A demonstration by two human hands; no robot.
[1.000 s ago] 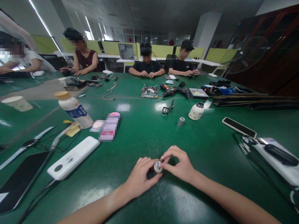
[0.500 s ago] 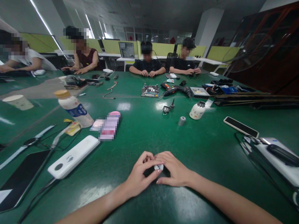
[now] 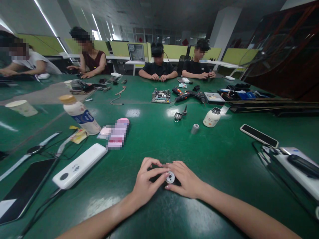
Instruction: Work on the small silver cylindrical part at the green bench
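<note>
My left fingers [image 3: 161, 179] have shifted edgeward on the part [image 3: 170, 178], grip unclear; my right fingers [image 3: 178, 170] hold it, apparently leaving its face reachable.

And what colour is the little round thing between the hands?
The round part is silvery with a dark middle, seen best in the head view.

- Left hand [image 3: 146, 183], fingertips at the edge of a round metal part [image 3: 170, 178]; right hand [image 3: 185, 182] curves around its other side.
- Green table [image 3: 144, 139] beneath; farther off, a small metal cylinder [image 3: 194, 129] near a cream bottle [image 3: 211, 119].
- White power bank [image 3: 81, 166] at left.
</note>
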